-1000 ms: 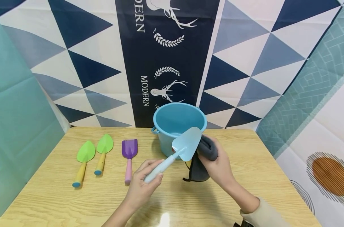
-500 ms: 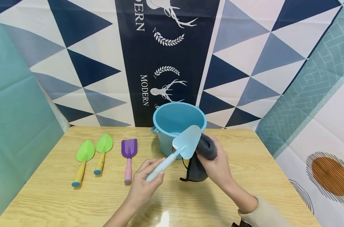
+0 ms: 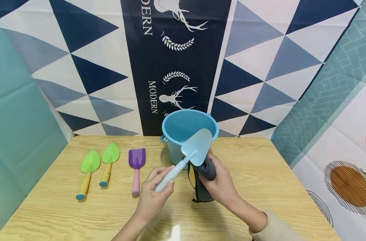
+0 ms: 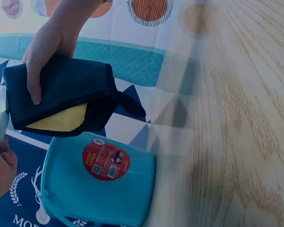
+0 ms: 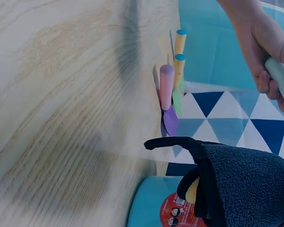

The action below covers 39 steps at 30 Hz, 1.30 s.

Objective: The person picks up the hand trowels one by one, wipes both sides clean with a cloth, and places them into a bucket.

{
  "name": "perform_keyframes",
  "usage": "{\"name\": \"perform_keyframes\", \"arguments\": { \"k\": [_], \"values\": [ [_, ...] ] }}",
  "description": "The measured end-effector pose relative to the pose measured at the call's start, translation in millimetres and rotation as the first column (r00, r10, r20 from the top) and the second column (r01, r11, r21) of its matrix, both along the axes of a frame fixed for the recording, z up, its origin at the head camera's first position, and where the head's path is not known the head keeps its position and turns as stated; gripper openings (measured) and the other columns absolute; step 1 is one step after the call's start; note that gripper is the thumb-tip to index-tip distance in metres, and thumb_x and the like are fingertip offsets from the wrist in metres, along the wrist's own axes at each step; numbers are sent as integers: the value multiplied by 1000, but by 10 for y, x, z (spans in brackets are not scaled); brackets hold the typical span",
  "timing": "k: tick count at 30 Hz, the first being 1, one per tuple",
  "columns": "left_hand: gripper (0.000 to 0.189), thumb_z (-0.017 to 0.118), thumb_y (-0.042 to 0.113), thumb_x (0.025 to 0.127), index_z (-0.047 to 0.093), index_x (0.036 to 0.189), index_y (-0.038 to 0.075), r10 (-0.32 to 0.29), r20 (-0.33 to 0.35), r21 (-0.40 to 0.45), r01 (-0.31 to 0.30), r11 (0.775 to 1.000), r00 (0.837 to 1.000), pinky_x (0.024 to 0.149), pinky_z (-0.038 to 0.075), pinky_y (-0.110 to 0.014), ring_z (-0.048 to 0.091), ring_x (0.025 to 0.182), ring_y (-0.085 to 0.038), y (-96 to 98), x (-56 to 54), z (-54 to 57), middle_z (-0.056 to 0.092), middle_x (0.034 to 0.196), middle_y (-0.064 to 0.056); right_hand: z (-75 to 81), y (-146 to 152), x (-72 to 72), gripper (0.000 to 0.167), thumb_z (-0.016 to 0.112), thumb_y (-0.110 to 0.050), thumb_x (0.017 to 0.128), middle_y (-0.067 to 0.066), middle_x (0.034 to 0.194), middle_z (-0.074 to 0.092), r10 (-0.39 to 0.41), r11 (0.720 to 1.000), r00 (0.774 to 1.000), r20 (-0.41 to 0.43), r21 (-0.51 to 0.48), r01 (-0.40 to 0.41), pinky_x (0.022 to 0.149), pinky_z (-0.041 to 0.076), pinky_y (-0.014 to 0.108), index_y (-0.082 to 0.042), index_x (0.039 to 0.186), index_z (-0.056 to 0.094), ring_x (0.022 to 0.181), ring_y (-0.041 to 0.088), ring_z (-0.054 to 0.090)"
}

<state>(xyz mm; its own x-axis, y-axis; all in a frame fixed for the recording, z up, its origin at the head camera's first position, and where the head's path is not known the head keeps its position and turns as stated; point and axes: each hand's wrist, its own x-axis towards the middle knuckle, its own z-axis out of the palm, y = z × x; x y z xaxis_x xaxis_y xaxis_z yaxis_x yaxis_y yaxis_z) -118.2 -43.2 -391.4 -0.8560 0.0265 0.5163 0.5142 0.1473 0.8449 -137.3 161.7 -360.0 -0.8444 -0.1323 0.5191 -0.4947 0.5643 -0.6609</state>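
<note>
In the head view my left hand (image 3: 154, 192) grips the pale handle of a light blue garden trowel (image 3: 198, 147), its blade tilted up in front of the bucket. My right hand (image 3: 220, 182) holds a folded dark grey cloth (image 3: 204, 190) against the blade's lower right edge, partly behind it. Black trim borders the cloth, and its yellow side (image 4: 61, 119) shows at the fold in the left wrist view. From the right wrist, the cloth (image 5: 246, 184) fills the lower right, with a black loop sticking out. The blade hides part of the cloth.
A blue bucket (image 3: 174, 152) with a red label (image 4: 106, 159) stands behind the hands at the table's back edge. To the left lie a purple shovel (image 3: 137, 159) with a pink handle and two green trowels (image 3: 90, 162) (image 3: 111, 154) with yellow handles. Patterned sheets hang around the wooden table (image 3: 104, 217).
My right hand has moved left and a little down with the cloth, from the blade's right edge toward its lower part. The trowel's blade has risen slightly; my left hand stays nearly in place.
</note>
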Motion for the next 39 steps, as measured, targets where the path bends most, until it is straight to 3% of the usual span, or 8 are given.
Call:
{"name": "perform_keyframes", "arguments": {
  "k": [4, 10, 15, 22, 32, 39],
  "values": [
    [42, 67, -2, 79, 65, 119, 11, 5, -25, 2, -5, 1000, 1000, 64, 52, -23, 53, 89, -7, -22, 4, -14, 61, 109, -5, 35, 41, -20, 53, 67, 4, 78, 13, 121, 59, -10, 1000, 1000, 13, 16, 10, 82, 51, 47, -8, 127, 50, 109, 31, 59],
    [43, 67, -2, 78, 65, 118, 11, 27, -21, -16, -27, 999, 999, 65, 53, -23, 54, 89, -6, -63, 1, -55, 62, 109, -6, 134, 163, -118, 50, 65, 1, 82, 8, 123, 59, -53, 997, 999, 6, -47, 53, 82, 51, 44, -12, 128, 50, 108, 25, 60],
    [44, 68, -4, 75, 66, 117, 10, 57, -59, -43, -60, 997, 997, 66, 52, -22, 54, 88, -5, -68, -12, -85, 63, 106, -3, 198, 191, -151, 49, 64, -4, 85, 8, 128, 55, -73, 993, 997, 18, -86, 74, 88, 48, 46, -13, 130, 49, 113, 26, 57],
    [45, 68, -3, 77, 65, 119, 11, 69, -84, -47, -73, 996, 994, 62, 53, -23, 54, 87, -7, -50, -28, -72, 61, 108, -2, 223, 114, -163, 53, 66, -3, 83, 10, 129, 54, -43, 993, 998, 53, -104, 49, 86, 50, 47, -12, 131, 47, 113, 29, 57],
    [43, 67, 0, 79, 63, 121, 10, 108, 7, 5, -109, 994, 994, 65, 52, -22, 53, 91, -10, -15, -31, -5, 60, 112, -4, 193, -36, -142, 53, 68, 0, 80, 12, 125, 57, 4, 996, 999, 38, -88, 0, 80, 53, 42, -10, 129, 50, 109, 27, 59],
    [43, 66, -2, 80, 63, 121, 10, 110, -51, 52, -108, 993, 993, 60, 50, -21, 51, 86, -8, 10, -56, 22, 61, 110, -7, 133, -128, -117, 52, 70, 2, 77, 13, 122, 60, 46, 998, 999, -11, -38, -47, 85, 51, 47, -8, 125, 53, 110, 29, 59]
  ]
}}
